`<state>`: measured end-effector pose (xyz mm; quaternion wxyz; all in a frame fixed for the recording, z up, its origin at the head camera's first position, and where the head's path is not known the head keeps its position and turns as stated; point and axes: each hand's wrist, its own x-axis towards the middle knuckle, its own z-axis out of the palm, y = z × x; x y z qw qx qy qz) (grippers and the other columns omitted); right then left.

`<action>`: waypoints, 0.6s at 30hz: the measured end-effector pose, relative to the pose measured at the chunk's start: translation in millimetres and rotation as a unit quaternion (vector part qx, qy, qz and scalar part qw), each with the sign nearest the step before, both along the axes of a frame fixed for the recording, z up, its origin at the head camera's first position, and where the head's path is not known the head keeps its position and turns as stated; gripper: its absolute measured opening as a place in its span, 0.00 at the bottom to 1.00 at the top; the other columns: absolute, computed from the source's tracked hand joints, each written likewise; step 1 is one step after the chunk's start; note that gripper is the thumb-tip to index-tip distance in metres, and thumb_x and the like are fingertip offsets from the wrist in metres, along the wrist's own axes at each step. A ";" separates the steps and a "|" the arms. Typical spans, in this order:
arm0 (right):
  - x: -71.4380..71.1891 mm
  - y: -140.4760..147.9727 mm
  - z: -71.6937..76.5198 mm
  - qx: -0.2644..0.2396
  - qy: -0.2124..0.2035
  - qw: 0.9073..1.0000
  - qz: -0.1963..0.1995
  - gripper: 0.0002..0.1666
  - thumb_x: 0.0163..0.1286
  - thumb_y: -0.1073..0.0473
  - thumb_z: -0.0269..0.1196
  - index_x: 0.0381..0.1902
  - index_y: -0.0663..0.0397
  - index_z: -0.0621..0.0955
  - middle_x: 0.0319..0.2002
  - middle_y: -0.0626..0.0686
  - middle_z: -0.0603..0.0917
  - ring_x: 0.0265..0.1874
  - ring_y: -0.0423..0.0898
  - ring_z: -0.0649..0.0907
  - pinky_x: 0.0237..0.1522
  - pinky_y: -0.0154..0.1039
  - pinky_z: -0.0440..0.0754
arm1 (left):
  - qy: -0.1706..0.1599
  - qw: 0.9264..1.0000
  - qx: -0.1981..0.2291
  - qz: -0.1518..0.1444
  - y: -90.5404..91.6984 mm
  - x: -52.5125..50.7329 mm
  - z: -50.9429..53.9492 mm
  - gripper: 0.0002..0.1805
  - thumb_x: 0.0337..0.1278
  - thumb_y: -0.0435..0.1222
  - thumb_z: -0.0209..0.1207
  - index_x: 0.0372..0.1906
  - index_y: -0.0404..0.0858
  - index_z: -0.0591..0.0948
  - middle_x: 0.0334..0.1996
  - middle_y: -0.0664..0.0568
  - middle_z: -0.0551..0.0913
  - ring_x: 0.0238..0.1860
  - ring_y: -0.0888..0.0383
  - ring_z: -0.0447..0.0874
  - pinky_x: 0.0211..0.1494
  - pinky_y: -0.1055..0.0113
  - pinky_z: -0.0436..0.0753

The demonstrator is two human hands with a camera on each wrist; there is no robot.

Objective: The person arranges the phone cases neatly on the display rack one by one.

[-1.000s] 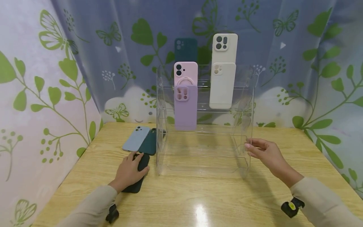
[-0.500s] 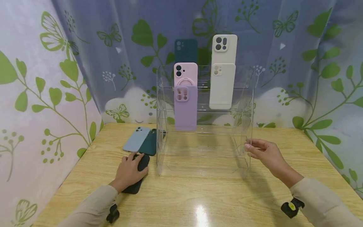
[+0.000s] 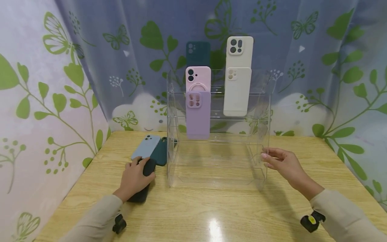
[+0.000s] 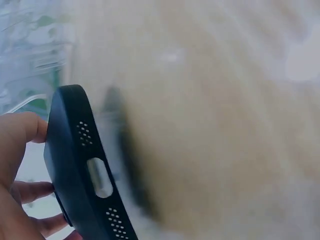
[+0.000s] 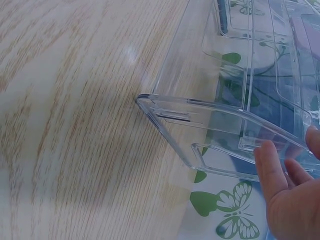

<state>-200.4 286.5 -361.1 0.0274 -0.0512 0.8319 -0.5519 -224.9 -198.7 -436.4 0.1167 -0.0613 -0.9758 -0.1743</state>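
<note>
In the head view my left hand [image 3: 133, 178] grips a black phone case [image 3: 139, 197] by its long sides, at the left of the clear display stand [image 3: 217, 143]. The left wrist view shows that black phone case [image 4: 75, 160] edge-on and tilted, raised off the wood, with speaker holes and a port cutout along its end. At the stand's right side, my right hand [image 3: 288, 164] pinches the panel's edge between thumb and fingers. In the right wrist view, fingertips [image 5: 267, 155] touch the clear side panel [image 5: 225, 111].
A light blue phone case [image 3: 146, 148] and a dark green one [image 3: 159, 155] lie on the wooden table [image 3: 187, 215]. The stand's tiers bear a teal case [image 3: 198, 53], a pink one [image 3: 198, 75], a purple one [image 3: 198, 122] and two cream ones [image 3: 237, 92]. A patterned curtain hangs behind.
My left hand has shifted slightly left and away from me, carrying the black phone case, which now overlaps the blue and green cases' lower edges in view. The right hand stays put.
</note>
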 end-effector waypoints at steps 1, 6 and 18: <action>0.0 0.2 0.1 0.000 0.000 1.000 0.000 0.38 0.71 0.45 0.56 0.68 0.67 0.65 0.63 0.69 0.69 0.43 0.25 0.79 0.50 0.38 0.80 | 0.003 1.000 0.004 0.001 -0.8 -0.4 3.6 0.33 0.53 0.47 0.60 0.65 0.37 0.73 0.64 0.31 0.66 0.50 0.29 0.68 0.36 0.43 0.75; -0.2 1.4 -0.8 0.000 0.000 1.000 -0.002 0.37 0.71 0.46 0.57 0.68 0.67 0.66 0.63 0.69 0.70 0.43 0.25 0.79 0.50 0.39 0.80 | 0.017 1.000 0.024 0.001 -3.7 -0.8 24.9 0.34 0.55 0.47 0.61 0.66 0.36 0.71 0.64 0.31 0.64 0.51 0.29 0.66 0.39 0.41 0.74; -1.3 2.2 0.2 0.002 0.001 1.000 0.002 0.37 0.71 0.46 0.57 0.67 0.67 0.66 0.62 0.69 0.71 0.43 0.27 0.80 0.49 0.37 0.80 | 0.050 0.996 0.073 -0.002 -5.0 3.9 86.2 0.36 0.58 0.46 0.59 0.70 0.37 0.66 0.68 0.33 0.59 0.57 0.28 0.60 0.46 0.38 0.70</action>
